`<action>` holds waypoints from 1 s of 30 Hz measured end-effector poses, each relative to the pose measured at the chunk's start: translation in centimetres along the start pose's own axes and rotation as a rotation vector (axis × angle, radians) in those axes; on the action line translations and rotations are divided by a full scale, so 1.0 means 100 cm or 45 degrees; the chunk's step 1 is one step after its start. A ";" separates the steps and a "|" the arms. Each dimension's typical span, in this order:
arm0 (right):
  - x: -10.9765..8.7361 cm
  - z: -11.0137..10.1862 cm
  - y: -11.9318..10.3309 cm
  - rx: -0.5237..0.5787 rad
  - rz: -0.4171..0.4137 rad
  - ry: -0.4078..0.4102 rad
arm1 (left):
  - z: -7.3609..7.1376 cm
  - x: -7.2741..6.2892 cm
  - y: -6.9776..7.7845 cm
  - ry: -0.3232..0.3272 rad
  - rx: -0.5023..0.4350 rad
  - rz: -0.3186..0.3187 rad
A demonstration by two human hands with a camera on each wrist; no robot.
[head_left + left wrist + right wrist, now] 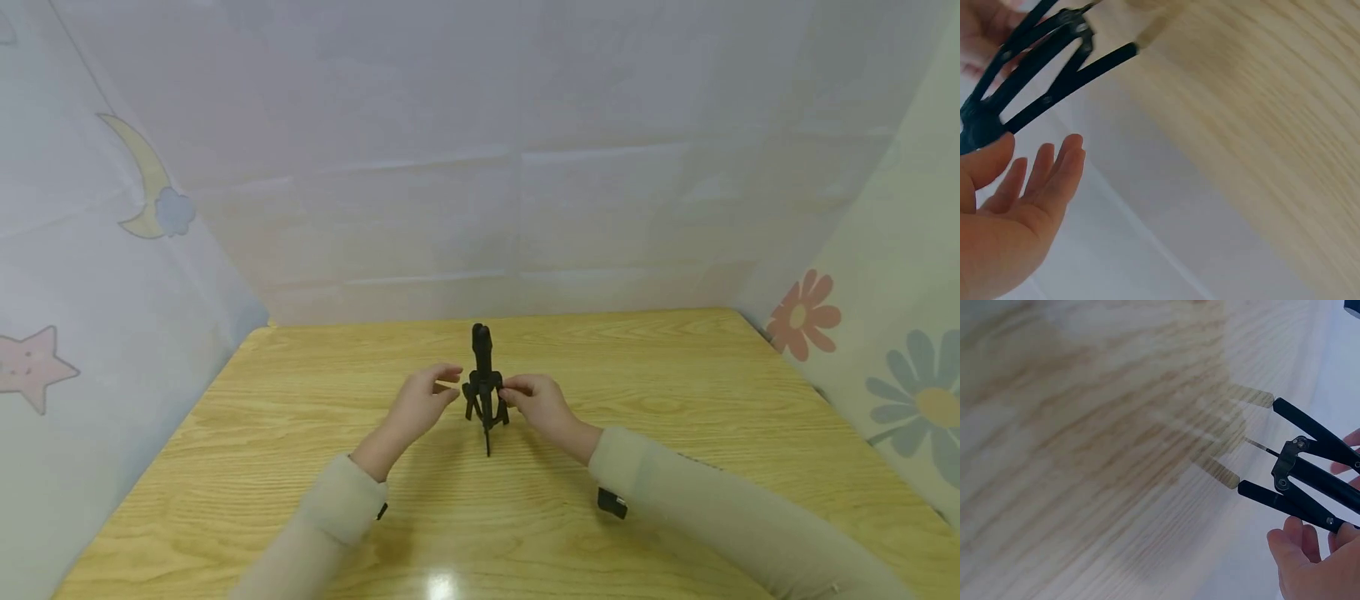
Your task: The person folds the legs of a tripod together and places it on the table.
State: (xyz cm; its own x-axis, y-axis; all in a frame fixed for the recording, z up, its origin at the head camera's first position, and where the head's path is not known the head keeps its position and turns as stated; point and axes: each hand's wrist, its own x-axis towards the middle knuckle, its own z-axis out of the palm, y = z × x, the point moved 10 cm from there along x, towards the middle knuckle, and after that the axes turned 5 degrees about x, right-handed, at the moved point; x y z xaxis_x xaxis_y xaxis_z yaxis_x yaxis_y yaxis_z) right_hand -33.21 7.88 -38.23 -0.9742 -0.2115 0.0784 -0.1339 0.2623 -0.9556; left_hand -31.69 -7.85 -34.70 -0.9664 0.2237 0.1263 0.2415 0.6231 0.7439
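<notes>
A small black tripod (484, 375) stands upright near the middle of the wooden table, its legs partly spread. Hinged braces join the legs to the centre column, clearest on the tripod (1317, 479) in the right wrist view. My right hand (546, 408) pinches one leg close to its upper hinge, between thumb and fingers. On the other side, my left hand (416, 408) is held beside the tripod's top joint with fingers extended and thumb apart. The left wrist view shows this left hand (1025, 212) cupped loosely with nothing in its palm.
The wooden table (300, 500) has a glossy surface that reflects the leg tips. A pale cloth backdrop (517, 208) rises behind its far edge, with printed sheets at both sides. A small black device (612, 502) sits under the right wrist.
</notes>
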 end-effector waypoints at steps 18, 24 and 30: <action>-0.002 0.000 0.003 0.023 0.019 0.015 | 0.024 0.018 -0.001 -0.016 0.240 0.246; -0.006 0.002 0.010 -0.072 0.026 0.011 | 0.027 0.021 -0.002 -0.036 0.298 0.255; -0.010 0.007 0.008 -0.107 0.023 0.051 | 0.034 0.022 -0.011 -0.113 0.331 0.196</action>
State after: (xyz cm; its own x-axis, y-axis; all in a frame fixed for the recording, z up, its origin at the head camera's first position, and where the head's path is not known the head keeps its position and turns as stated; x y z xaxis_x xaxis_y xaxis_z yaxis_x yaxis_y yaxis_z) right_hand -32.25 7.63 -39.25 -0.9828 -0.1688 0.0746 -0.1297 0.3444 -0.9298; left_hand -33.80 -5.46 -37.46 -0.9082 0.3875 0.1580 0.4095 0.7450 0.5266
